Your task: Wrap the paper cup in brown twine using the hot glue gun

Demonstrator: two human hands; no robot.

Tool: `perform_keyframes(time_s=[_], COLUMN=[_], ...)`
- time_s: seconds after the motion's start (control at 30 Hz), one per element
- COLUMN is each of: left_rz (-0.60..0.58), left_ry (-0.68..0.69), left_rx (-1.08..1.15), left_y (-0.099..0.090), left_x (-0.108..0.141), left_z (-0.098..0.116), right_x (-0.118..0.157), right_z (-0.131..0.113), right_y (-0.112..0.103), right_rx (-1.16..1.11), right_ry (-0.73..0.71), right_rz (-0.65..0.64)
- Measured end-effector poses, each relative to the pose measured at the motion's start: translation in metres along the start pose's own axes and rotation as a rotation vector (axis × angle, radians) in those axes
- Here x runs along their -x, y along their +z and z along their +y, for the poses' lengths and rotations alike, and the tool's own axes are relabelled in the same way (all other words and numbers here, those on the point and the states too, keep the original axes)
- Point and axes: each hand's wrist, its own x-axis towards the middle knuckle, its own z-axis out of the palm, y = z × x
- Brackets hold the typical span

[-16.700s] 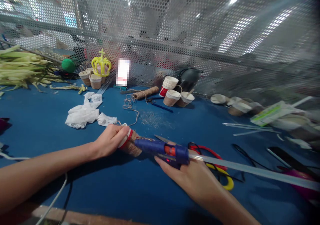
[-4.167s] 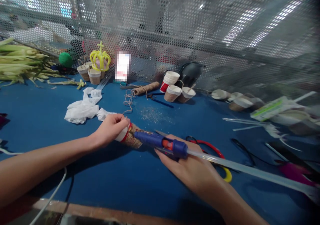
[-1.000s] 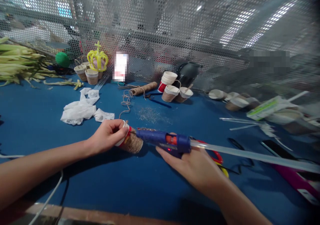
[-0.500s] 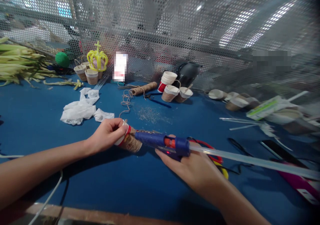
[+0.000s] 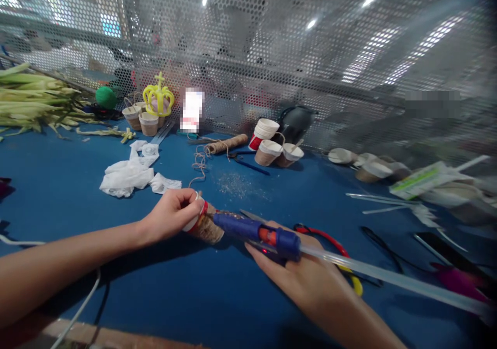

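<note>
My left hand (image 5: 174, 212) is closed on the rim of a small paper cup (image 5: 209, 227), red and white at the rim and wrapped partway in brown twine. The cup lies tilted on its side, its base toward the right. In my right hand (image 5: 303, 268) is a blue glue gun (image 5: 258, 231), its nozzle at the twine beside the red band. Whether the tip touches the cup I cannot tell. A long clear glue stick (image 5: 373, 270) sticks out of the gun's back. Loose twine (image 5: 199, 165) runs from the cup to a twine roll (image 5: 227, 144).
White lace ribbon (image 5: 128, 177) lies on the blue table at left. Stacked cups (image 5: 265, 129) and twine-wrapped buckets (image 5: 267, 154) stand near the mesh. Scissors with red and yellow handles (image 5: 330, 240) lie beside my right hand. Corn husks (image 5: 39, 100) are piled far left.
The whole view has shifted slightly, so the scene sits a little lower and to the right. My left hand still holds the cup, and the glue gun stays at its side.
</note>
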Motion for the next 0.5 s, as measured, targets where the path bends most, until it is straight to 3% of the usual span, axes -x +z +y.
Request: perform_keyframes(time_s=[0.5], left_rz=[-0.006], left_ry=[-0.002], left_rx=[0.000], left_y=[0.0005], left_x=[0.0002], left_z=[-0.0024], right_x=[0.0005], right_z=[-0.0036], right_y=[-0.0016], right_rx=[0.020], right_ry=[-0.027], right_rz=[0.013])
